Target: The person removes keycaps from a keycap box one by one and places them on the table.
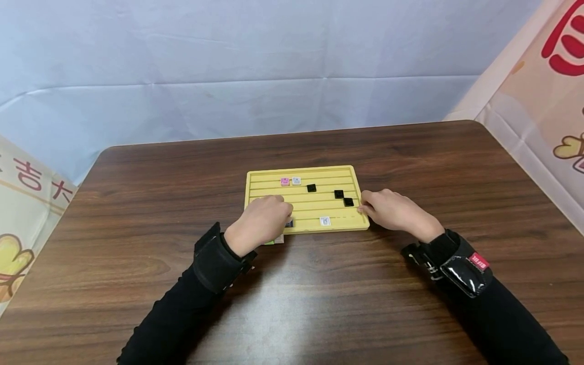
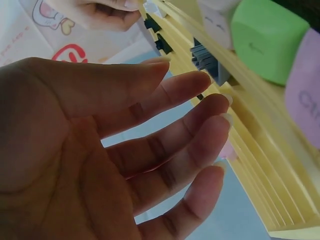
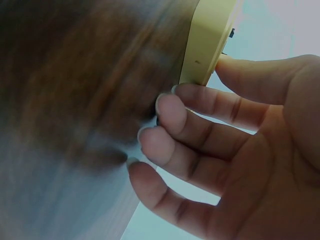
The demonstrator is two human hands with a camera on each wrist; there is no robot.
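At the middle of a dark, wood-grained table (image 1: 342, 294) lies a yellow tray (image 1: 310, 205), rectangular and smooth, with rounded corners, a raised rim and parallel ridges running lengthwise. The caps are small and square: a pink cap (image 1: 285, 181) and a white cap (image 1: 296, 180) sit side by side along the far part, three black caps (image 1: 312, 188) step down toward the right, and a second white cap (image 1: 325, 221) sits near the front rim. The left hand (image 1: 264, 218) is over the front left portion; its fingers (image 2: 175, 172) are gently bent and slightly spread, with a gap between thumb and fingertips. A grey cap (image 2: 212, 60) is near the index fingertip; contact cannot be confirmed. The right hand (image 1: 392, 209) pinches the front right of the tray between thumb and index finger, the other fingers curved and apart. The left wrist view shows a pale cap (image 2: 217, 20), a green cap (image 2: 267, 40) and a lettered purple cap (image 2: 306, 90) just outside the front wall; the head view shows only slivers of the pale and green ones.
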